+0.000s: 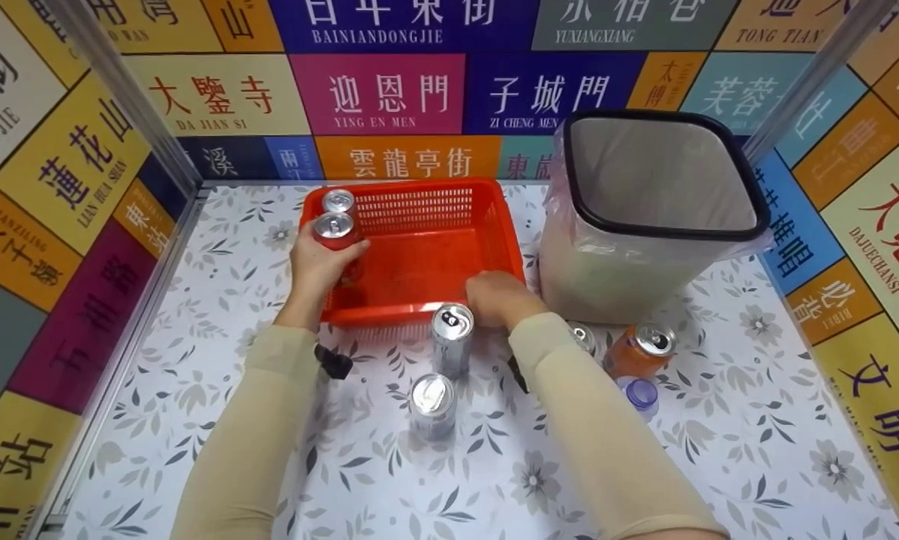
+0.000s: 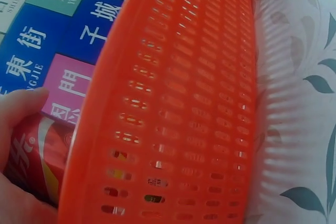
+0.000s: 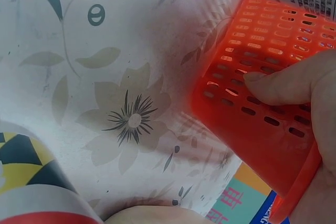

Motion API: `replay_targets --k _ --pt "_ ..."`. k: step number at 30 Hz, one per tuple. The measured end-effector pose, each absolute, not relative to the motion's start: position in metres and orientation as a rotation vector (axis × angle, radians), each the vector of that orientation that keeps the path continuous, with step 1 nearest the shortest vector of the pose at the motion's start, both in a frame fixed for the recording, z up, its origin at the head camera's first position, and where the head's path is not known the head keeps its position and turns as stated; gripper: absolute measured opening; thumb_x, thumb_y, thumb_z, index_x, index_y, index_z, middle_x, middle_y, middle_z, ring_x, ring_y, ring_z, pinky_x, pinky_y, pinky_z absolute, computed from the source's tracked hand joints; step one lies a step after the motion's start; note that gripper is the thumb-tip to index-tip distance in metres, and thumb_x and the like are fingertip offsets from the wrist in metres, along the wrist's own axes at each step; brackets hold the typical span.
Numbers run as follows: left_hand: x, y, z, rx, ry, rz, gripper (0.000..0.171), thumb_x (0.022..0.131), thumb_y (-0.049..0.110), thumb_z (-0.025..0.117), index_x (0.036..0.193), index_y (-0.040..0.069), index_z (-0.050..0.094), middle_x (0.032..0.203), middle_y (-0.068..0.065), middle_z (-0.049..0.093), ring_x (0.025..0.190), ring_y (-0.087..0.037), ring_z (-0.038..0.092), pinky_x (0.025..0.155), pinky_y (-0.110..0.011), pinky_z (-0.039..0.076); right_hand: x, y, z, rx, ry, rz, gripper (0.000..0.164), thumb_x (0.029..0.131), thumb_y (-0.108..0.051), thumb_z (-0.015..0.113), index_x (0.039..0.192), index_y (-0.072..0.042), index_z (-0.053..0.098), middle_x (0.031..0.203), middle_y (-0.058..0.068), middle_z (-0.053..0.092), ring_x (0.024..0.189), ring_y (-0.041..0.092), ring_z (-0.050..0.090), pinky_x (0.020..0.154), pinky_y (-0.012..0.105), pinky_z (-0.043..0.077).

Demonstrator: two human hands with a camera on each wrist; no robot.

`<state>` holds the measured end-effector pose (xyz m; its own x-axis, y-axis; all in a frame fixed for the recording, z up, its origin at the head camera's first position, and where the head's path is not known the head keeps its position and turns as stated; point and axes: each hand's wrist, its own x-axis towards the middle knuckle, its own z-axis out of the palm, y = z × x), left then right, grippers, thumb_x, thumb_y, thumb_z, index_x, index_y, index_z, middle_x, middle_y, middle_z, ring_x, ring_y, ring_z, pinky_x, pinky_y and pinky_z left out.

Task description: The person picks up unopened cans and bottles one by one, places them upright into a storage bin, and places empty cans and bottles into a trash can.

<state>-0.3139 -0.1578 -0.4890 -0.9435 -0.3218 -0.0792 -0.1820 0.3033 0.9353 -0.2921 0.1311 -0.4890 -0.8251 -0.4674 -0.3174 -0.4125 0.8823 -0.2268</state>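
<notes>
A red can (image 1: pixel 335 234) stands upright in my left hand (image 1: pixel 316 266), at the left side of the red plastic basket (image 1: pixel 427 266). My thumb and fingers curl round it, and the left wrist view shows the red can (image 2: pixel 39 156) just inside the basket wall (image 2: pixel 173 98). Directly behind it is another can (image 1: pixel 338 201) with a silver top, in the back left corner. At the front right corner my right hand (image 1: pixel 503 298) grips the basket's rim. In the right wrist view its thumb (image 3: pixel 289 85) presses on the slotted wall, with the rim against the palm.
Two silver cans (image 1: pixel 452 341) (image 1: pixel 433 405) stand before the basket. A bin (image 1: pixel 607 277) with a black rim and plastic liner is at the right. Near it are an orange can (image 1: pixel 639 351), a partly hidden can (image 1: pixel 581 337) and a purple-capped bottle (image 1: pixel 639 394). Patterned walls enclose the table.
</notes>
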Motion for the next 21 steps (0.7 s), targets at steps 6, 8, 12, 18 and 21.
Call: replay_targets --k 6,8,12,18,21 --pt "-0.321 -0.158 -0.490 0.563 -2.432 -1.716 0.087 0.082 0.021 0.093 0.153 0.004 0.046 0.146 -0.018 0.060 0.124 -0.028 0.060 0.098 -0.042 0.060 -0.293 0.130 -0.489 -0.646 2.673 -0.208 0.014 0.092 -0.007 0.061 0.092 -0.006 0.075 0.089 0.012 0.068 0.088 0.033 0.062 0.085 0.044 0.056" --pt "-0.322 -0.156 -0.491 0.573 -2.435 -1.714 0.086 0.082 0.019 0.093 0.152 0.003 0.046 0.144 -0.018 0.061 0.122 -0.028 0.061 0.094 -0.043 0.061 -0.293 0.130 -0.489 -0.640 2.670 -0.212 0.014 0.093 -0.009 0.062 0.095 -0.005 0.075 0.091 0.012 0.069 0.089 0.033 0.063 0.088 0.044 0.057" --pt "-0.326 -0.153 -0.496 0.531 -2.515 -1.567 0.083 0.080 0.017 0.092 0.148 -0.004 0.048 0.142 -0.022 0.062 0.125 -0.034 0.062 0.106 -0.044 0.055 -0.293 0.129 -0.490 -0.671 2.681 -0.189 0.019 0.095 -0.011 0.059 0.098 -0.004 0.076 0.100 0.016 0.074 0.095 0.036 0.066 0.094 0.047 0.057" --pt "-0.331 -0.150 -0.507 0.552 -2.643 -1.326 0.090 0.080 0.022 0.093 0.150 -0.008 0.046 0.146 -0.027 0.055 0.134 -0.038 0.054 0.121 -0.042 0.040 -0.294 0.130 -0.492 -0.688 2.687 -0.185 0.020 0.094 -0.010 0.057 0.097 -0.003 0.076 0.104 0.017 0.074 0.098 0.036 0.066 0.097 0.048 0.056" --pt "-0.333 -0.148 -0.510 0.547 -2.665 -1.295 0.090 0.080 0.023 0.093 0.149 -0.009 0.046 0.145 -0.026 0.055 0.134 -0.038 0.055 0.121 -0.043 0.040 -0.293 0.131 -0.492 -0.677 2.686 -0.195 0.019 0.094 -0.009 0.057 0.097 -0.004 0.076 0.103 0.016 0.074 0.096 0.036 0.066 0.096 0.047 0.056"
